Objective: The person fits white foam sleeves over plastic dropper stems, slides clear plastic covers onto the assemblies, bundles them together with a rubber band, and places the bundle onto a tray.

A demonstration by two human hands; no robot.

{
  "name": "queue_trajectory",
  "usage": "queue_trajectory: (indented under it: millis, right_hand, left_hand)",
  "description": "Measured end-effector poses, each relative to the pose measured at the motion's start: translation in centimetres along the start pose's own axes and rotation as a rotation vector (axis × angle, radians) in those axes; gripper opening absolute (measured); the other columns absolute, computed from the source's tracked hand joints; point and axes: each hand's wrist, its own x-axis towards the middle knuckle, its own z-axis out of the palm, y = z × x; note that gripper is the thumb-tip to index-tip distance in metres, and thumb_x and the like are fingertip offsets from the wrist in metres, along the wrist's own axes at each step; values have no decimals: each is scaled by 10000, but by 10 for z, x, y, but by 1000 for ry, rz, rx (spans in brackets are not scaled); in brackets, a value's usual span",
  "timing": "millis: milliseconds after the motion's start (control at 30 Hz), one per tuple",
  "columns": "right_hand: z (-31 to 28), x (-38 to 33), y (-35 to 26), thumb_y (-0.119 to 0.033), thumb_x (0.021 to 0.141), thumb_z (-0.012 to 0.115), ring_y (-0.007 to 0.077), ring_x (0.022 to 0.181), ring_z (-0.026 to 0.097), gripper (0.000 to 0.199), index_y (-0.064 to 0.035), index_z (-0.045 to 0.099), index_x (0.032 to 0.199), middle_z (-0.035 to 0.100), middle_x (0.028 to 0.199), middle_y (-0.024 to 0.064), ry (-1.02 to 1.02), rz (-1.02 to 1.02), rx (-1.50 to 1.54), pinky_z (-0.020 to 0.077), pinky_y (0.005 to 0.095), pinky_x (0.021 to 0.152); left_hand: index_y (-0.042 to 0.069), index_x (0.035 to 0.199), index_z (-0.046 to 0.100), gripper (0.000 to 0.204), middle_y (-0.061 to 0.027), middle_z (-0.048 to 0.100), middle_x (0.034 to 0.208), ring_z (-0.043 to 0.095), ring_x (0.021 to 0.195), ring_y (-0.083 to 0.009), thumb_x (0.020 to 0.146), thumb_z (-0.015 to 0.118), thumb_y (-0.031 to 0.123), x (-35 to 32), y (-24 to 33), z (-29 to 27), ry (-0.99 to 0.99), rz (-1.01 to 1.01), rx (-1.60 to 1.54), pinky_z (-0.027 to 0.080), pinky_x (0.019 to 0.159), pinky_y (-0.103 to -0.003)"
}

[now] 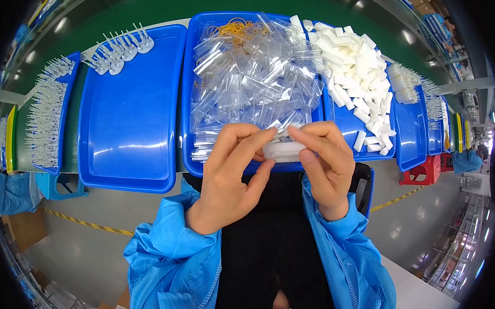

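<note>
Between the fingertips of both hands is a small white block, held in front of me above the near edge of the middle blue tray. Thumb and fingers of my left hand pinch its left end. My right hand grips the right end, its index finger and thumb at the top edge. Something thin and shiny, perhaps clear plastic, shows along the block's upper side; the fingers partly hide it. Clear plastic sleeves fill the middle tray, with orange rubber bands at its back.
Loose white blocks heap up in a blue tray to the right. On the left, a blue tray carries several white stemmed parts at its back. Further trays of pronged parts line both sides. A red stool stands at right.
</note>
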Motion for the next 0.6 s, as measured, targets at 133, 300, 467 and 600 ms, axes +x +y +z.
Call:
queue_trajectory:
  millis: [133,300,467,600]
  right_hand:
    - [-14,4,7,-54,802,681,235,844,648,304,-4,670,1102,683,971,130,-189,-79,65,490,312,760]
    - [-53,16,40,14,800,644,178,803,615,232,27,603,1028,631,913,117,241,-36,-242,486,290,761]
    - [-75,26,99,-5,752,686,176,739,586,224,-49,667,971,623,891,67,105,133,-661,469,292,652]
    - [-68,23,107,-17,724,704,311,823,608,194,-53,665,911,595,892,99,54,158,-826,490,388,687]
  left_hand:
    - [-21,1109,615,412,-123,501,1082,603,807,-185,717,677,-132,5,0,-5,-142,-111,-100,547,684,-272]
    - [1,1044,639,330,-90,507,1091,579,837,-126,734,682,-103,0,-5,-10,-173,-233,-134,540,716,-235]
    - [-6,1038,604,347,-113,503,1045,591,772,-185,713,660,-116,4,-4,0,-127,-57,66,515,619,-274]
    - [7,1065,590,370,-109,468,1064,545,741,-161,716,643,-103,2,-1,3,-148,-77,178,475,626,-256]
